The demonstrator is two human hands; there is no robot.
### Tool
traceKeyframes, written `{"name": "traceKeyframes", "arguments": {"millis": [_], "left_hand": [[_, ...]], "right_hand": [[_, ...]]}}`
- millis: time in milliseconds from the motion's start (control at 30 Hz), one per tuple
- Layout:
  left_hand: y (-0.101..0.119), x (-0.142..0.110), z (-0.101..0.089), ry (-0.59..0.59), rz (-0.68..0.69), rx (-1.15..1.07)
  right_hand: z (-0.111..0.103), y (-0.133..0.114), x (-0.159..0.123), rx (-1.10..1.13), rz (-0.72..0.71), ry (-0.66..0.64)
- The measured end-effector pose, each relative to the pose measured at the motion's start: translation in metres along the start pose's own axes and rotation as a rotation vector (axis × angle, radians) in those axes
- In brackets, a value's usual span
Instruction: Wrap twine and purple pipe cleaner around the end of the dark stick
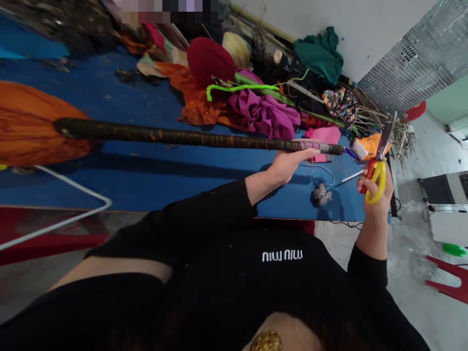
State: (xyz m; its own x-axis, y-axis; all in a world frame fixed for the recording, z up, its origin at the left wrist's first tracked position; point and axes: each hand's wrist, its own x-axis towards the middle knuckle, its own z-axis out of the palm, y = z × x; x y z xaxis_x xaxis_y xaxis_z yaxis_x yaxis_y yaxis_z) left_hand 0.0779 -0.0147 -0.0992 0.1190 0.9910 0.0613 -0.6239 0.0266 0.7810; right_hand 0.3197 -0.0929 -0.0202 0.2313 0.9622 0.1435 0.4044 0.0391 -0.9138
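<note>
A long dark stick (190,138), wrapped in brown-green tape, lies across the view above the blue table. At its left end is a large bundle of orange cloth (32,124). My left hand (288,163) is closed around the stick near its right end, where pinkish-grey yarn is wound. A bit of purple-blue strand (350,153) hangs at the stick's tip. Right of that tip, my right hand (378,187) grips scissors (380,170) with yellow and red handles, blades pointing up. A ball of grey yarn (321,194) rests below the stick, its strand running up toward my left hand.
On the blue table (219,170), a heap of cloth, including magenta fabric (266,112) and a dark red bundle (211,62), lines the far side. A lime-green fuzzy wire (241,88) crosses it. Twigs (369,109) stick out at right. A red stool (449,282) stands on the floor.
</note>
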Motion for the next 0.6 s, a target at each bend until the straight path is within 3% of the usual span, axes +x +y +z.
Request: {"name": "traceKeyframes", "arguments": {"millis": [100, 200, 367, 600], "left_hand": [[0.002, 0.0, 0.0, -0.009, -0.005, 0.001], [0.004, 0.0, 0.0, -0.017, -0.004, 0.008], [0.005, -0.001, -0.002, -0.037, -0.026, 0.007], [0.005, -0.001, 0.0, -0.019, -0.042, -0.044]], "right_hand": [[0.004, -0.013, -0.029, 0.436, 0.174, -0.376], [0.01, -0.027, -0.045, 0.623, 0.341, -0.707], [0.014, -0.037, -0.047, 0.737, 0.443, -0.852], [0.005, -0.037, -0.039, 0.806, 0.616, -0.929]]}}
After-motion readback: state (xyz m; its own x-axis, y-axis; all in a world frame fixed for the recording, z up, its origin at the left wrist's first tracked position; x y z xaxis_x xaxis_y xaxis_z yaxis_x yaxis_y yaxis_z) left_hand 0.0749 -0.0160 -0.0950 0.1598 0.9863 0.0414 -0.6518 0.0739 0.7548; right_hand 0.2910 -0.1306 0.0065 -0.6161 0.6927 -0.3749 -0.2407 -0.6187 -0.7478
